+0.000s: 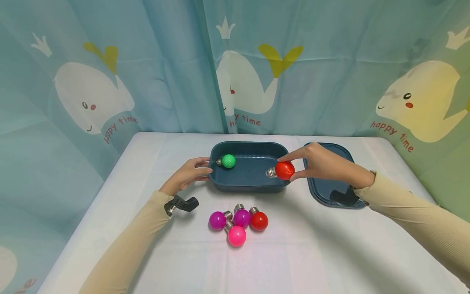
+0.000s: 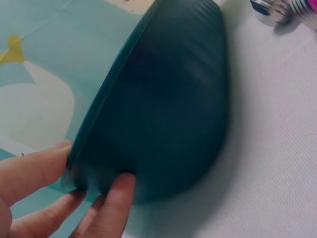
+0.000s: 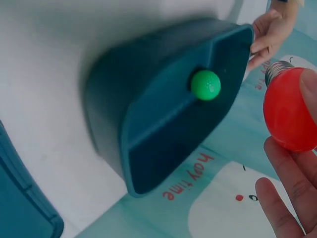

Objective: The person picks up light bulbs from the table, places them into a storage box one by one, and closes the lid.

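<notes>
A red light bulb [image 1: 284, 170] with a silver screw base is pinched between the thumb and fingers of my right hand [image 1: 324, 165]. It is over the right end of a dark blue open-topped container [image 1: 249, 189], base toward the left. Inside the container's left part lies a green bulb [image 1: 228, 161], its surface dimpled. My left hand [image 1: 189, 173] touches the container's left end. In the left wrist view, its fingertips [image 2: 126, 181] press against the outer wall and rim. The right wrist view shows the red bulb [image 3: 290, 109] close up.
In front of the container lie two purple bulbs [image 1: 218, 221], a pink bulb [image 1: 236, 236] and another red bulb [image 1: 259, 221]. A dark blue lid [image 1: 327, 192] lies at the right, partly under my right hand. Behind the white-covered table [image 1: 293, 253] hangs a whale-print curtain [image 1: 169, 73].
</notes>
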The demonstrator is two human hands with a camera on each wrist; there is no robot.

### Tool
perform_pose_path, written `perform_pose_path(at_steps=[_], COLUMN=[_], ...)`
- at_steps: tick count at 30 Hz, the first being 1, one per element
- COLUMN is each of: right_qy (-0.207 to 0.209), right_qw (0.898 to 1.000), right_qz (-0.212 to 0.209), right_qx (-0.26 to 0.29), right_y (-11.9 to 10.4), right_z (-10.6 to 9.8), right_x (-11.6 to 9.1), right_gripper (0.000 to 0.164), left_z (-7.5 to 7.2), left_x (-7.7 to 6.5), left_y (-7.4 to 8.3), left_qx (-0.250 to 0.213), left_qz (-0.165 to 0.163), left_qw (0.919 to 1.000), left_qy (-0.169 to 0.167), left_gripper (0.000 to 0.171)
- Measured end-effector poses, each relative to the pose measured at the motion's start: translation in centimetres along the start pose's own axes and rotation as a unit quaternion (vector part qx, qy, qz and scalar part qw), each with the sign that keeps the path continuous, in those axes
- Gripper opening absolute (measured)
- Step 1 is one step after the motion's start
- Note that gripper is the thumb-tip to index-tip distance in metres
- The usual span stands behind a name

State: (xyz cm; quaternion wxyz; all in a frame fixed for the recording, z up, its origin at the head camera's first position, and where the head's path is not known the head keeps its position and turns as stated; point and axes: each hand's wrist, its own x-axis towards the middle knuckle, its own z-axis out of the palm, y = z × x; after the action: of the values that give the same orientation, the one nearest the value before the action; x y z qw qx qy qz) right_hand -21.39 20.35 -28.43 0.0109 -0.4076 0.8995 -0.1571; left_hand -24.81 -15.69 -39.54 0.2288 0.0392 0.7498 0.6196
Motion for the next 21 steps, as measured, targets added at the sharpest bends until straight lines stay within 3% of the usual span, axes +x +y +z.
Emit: perform_pose_path(at_steps=[9, 15, 21], right_qy=[-0.021, -0.007, -0.012], right_qw=[0.999, 0.999, 0.999], right_qz=[0.005, -0.010, 0.009], right_qx=[0.034, 0.031, 0.051], right_y=[1.4, 2.3, 2.8], right_z=[-0.2, 1.1, 2.7], right_x=[3.9, 6.4, 8.5], right_gripper=[0.053, 0.053, 0.053], left_z=[0.0, 0.1, 0.1], left_x=[0.1, 0.1, 0.2], left_y=[0.1, 0.0, -0.1], left_qx=[0.003, 0.007, 0.006], left_qz=[-0.008, -0.010, -0.007], left_qw=[0.9999, 0.9998, 0.9999], left_qy=[0.009, 0.014, 0.014], left_gripper=[0.061, 0.061, 0.061])
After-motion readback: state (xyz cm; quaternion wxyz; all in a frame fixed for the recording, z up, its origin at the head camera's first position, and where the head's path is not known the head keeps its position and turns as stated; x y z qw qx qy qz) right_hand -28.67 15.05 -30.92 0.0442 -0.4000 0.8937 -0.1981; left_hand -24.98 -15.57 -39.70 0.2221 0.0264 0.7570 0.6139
